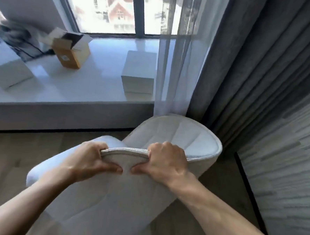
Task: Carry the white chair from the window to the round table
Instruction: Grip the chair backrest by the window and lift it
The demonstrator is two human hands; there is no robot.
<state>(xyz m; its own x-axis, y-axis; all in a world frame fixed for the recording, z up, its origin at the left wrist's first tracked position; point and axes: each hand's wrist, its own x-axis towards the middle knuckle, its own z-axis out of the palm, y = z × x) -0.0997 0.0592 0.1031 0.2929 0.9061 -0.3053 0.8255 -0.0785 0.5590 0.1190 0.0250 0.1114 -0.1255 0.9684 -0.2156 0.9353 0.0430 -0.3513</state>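
The white chair (176,135) is padded and rounded, and it stands on the wooden floor right in front of the window sill, its seat facing away from me. My left hand (91,160) grips the top edge of its backrest on the left. My right hand (166,161) grips the same edge on the right. The fingers of both hands wrap over the rim and the thumbs press on the back side, almost touching each other. The chair's legs are hidden under it. The round table is not in view.
A wide white window sill (98,81) carries a white box (138,74), a brown cardboard box (71,52), another white box (6,70) and dark cables. A sheer curtain (173,64) and a grey curtain (253,69) hang to the right. A textured wall (292,171) closes the right side.
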